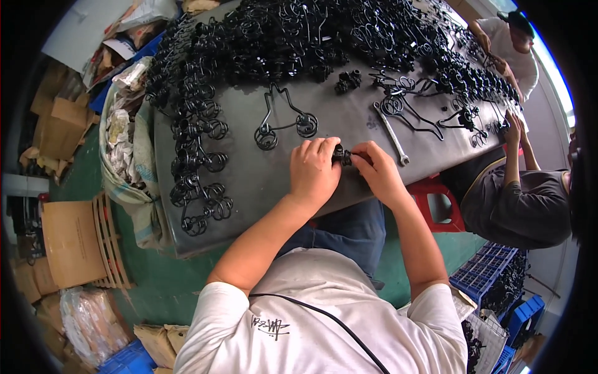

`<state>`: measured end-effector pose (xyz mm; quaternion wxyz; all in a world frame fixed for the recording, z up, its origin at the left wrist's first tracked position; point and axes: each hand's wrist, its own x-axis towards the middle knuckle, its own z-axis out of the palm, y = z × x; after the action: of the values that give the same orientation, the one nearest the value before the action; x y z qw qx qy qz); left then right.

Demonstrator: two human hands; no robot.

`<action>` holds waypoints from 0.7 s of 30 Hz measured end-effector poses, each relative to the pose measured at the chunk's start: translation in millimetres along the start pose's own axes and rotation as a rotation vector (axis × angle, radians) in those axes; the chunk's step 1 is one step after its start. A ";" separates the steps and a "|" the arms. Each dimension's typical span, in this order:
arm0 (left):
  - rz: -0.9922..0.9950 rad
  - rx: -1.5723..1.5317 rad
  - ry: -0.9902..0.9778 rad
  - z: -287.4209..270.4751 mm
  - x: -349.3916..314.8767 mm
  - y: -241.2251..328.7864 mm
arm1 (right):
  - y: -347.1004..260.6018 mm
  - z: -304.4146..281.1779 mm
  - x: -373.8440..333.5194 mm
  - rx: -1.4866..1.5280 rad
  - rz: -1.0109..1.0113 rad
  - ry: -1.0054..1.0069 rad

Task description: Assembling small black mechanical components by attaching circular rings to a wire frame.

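Note:
Close to the near edge of the dark table (249, 181), both my hands meet at a small black ribbed part (341, 156). My left hand (314, 168) is closed around its left side. The thumb and fingertips of my right hand (377, 168) pinch its right end; its exact kind is too small to make out. Just beyond my hands lies a bent black wire piece with two coiled ends (288, 121), apart from them. To the right of my right hand a metal wrench (391, 134) rests on the tabletop.
Heaps of black coiled wire parts (280, 43) cover the table's far side, and a stacked row (196, 162) runs down its left. Two people sit at the right, their hands (514, 128) near more parts. A red stool (436, 202) and a stuffed sack (128, 149) flank the table.

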<state>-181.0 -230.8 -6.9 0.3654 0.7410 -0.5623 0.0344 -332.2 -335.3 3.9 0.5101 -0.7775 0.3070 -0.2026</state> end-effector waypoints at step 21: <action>-0.011 0.026 0.022 20.8 11.9 5.1 | 10.7 -16.9 13.7 -0.268 -0.105 0.113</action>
<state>-188.5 -253.0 -14.0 0.3621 0.7485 -0.5535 0.0480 -335.7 -359.1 0.8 0.3725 -0.8409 0.3184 -0.2299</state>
